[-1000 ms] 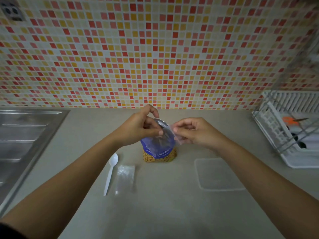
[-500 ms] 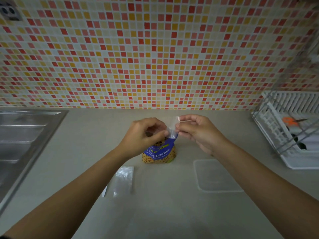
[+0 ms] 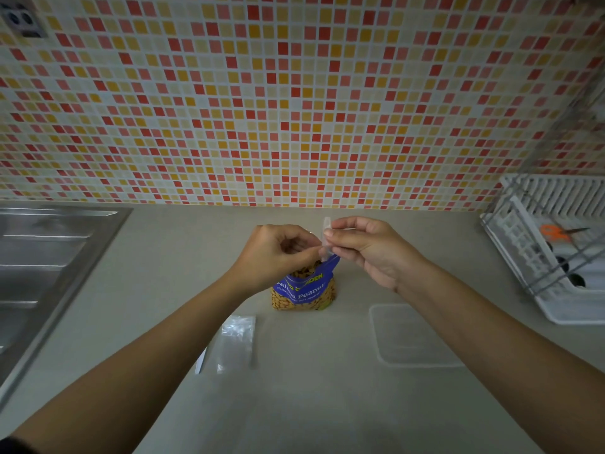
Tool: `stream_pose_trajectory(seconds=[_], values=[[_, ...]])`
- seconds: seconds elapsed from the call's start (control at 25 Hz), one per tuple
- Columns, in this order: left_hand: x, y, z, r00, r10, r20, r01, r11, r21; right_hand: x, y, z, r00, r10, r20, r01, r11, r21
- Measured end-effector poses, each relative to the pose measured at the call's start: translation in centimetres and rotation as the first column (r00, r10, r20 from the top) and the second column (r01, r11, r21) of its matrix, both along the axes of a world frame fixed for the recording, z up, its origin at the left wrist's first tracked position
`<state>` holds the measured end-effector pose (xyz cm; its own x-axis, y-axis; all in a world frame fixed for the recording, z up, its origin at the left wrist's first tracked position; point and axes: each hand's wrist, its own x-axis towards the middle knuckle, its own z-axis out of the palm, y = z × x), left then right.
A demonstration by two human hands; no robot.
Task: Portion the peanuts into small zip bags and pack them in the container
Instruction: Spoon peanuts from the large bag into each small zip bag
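Observation:
A blue peanut bag (image 3: 302, 291) stands upright on the counter's middle, peanuts showing through its clear lower part and at its torn mouth. My left hand (image 3: 278, 253) pinches the bag's top edge. My right hand (image 3: 363, 249) pinches a clear strip of the bag's top (image 3: 326, 239), pulled up and partly away from the bag. Clear small zip bags (image 3: 237, 342) lie flat in front left of the peanut bag. A clear plastic container (image 3: 412, 339) sits to the right. A white spoon (image 3: 200, 360) lies mostly hidden under my left forearm.
A steel sink drainboard (image 3: 49, 267) fills the left edge. A white dish rack (image 3: 556, 253) with orange-handled scissors (image 3: 553, 231) stands at the right. A tiled wall (image 3: 294, 103) closes the back of the grey counter (image 3: 327, 404).
The bag's top has been torn open: my right hand pulled the clear strip up and to the right while my left hand held the bag. My left forearm now covers most of the spoon.

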<state>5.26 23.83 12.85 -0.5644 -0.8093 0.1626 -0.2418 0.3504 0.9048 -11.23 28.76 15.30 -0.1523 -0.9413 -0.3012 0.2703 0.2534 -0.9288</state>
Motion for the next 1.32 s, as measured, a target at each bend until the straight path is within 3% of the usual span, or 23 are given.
stream_pose_trajectory(seconds=[0.2, 0.36, 0.48, 0.56, 0.68, 0.8, 0.96, 1.08, 1.2, 1.32], values=[[0.0, 0.1, 0.4, 1.000, 0.009, -0.021, -0.009, 0.999, 0.039, 0.1, -0.4, 0.0, 0.997, -0.025, 0.079, 0.025, 1.000, 0.001], [0.0, -0.3, 0.2, 0.998, 0.046, 0.032, -0.046, 0.999, 0.007, 0.0, -0.6, -0.3, 1.000, 0.004, 0.018, -0.004, 1.000, -0.003], [-0.1, -0.3, -0.1, 0.988, 0.119, 0.100, -0.111, 0.990, -0.082, -0.2, -0.5, -0.5, 0.949, 0.027, -0.313, -0.055, 0.995, -0.081], [-0.4, -0.3, -0.1, 0.974, 0.200, 0.105, -0.188, 0.975, -0.115, -0.3, -0.4, -0.6, 0.813, -0.047, -0.580, -0.049, 0.988, -0.148], [-0.9, -0.2, -0.2, 0.967, 0.250, 0.056, -0.243, 0.964, -0.107, -0.1, -0.4, -0.5, 0.651, -0.149, -0.744, -0.071, 0.964, -0.256], [-1.3, -0.2, -0.3, 0.968, 0.250, 0.014, -0.249, 0.967, -0.056, -0.2, -0.5, -0.4, 0.615, -0.162, -0.771, -0.081, 0.960, -0.267], [-1.5, -0.7, -0.5, 0.961, 0.276, 0.023, -0.270, 0.952, -0.141, -0.6, -0.5, -0.5, 0.580, -0.146, -0.802, -0.108, 0.961, -0.253], [-1.4, -0.8, -0.4, 0.959, 0.283, 0.023, -0.277, 0.949, -0.148, -0.6, -0.4, -0.8, 0.573, -0.163, -0.804, -0.191, 0.927, -0.324], [-1.4, -0.5, -0.3, 0.962, 0.269, 0.038, -0.261, 0.954, -0.149, -0.8, -0.4, -1.5, 0.532, -0.108, -0.840, -0.281, 0.913, -0.295], [-1.3, -0.6, -0.4, 0.957, 0.280, 0.070, -0.265, 0.950, -0.167, -0.9, -0.2, -2.4, 0.550, -0.067, -0.832, -0.333, 0.897, -0.292]])
